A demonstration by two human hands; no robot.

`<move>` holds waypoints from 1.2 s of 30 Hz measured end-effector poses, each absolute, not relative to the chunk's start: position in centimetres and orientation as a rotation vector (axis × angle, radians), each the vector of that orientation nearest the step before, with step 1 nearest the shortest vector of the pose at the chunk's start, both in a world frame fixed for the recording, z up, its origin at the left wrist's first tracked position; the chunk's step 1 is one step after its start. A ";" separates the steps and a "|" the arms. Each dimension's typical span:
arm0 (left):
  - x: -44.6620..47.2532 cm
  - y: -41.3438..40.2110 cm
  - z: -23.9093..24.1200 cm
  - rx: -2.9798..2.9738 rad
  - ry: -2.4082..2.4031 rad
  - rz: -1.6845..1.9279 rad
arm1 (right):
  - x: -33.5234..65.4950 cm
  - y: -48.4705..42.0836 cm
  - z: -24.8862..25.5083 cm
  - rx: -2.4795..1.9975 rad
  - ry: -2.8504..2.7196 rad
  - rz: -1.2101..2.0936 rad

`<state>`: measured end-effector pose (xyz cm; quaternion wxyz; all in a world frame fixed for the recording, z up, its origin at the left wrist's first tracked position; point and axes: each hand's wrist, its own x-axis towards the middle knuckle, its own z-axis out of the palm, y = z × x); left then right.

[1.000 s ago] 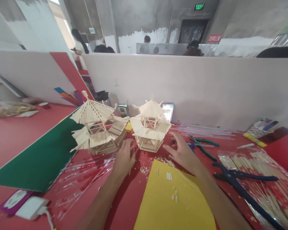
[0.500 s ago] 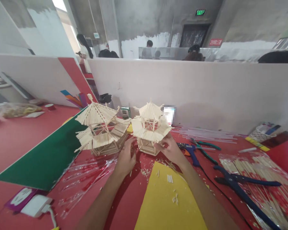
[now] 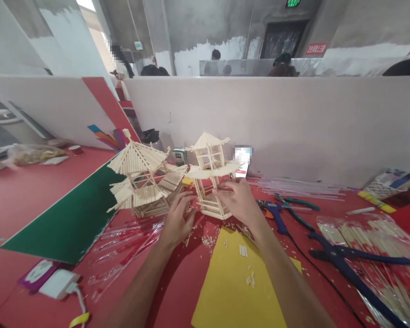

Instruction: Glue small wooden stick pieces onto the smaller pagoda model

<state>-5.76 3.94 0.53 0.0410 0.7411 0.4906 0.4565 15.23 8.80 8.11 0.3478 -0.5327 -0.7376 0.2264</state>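
Red bench [image 3: 172,291] before a white partition [image 3: 294,123]. From left: a wide, pale-wood stick pavilion [image 3: 139,157]; beside it, your left hand [image 3: 177,222], grip loosely open, empty; then a slim, pale-wood stick tower [image 3: 210,174], your right hand's [image 3: 242,205] grip closed on its lower right side.

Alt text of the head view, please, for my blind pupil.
A person's right hand touches a small two-tiered stick pavilion on a red table; the open left hand is beside it. A broader stick pavilion stands to the left, a yellow sheet lies in front, and a glue gun to the right.
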 end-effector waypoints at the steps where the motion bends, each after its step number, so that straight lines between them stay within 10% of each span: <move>1: -5.8 4.0 0.5 2.279 1.501 1.403 | 15.2 8.8 8.2 -1.385 -1.924 0.579; 36: -5.6 4.8 0.1 2.402 1.535 1.463 | 15.5 8.2 8.9 -1.371 -2.012 0.451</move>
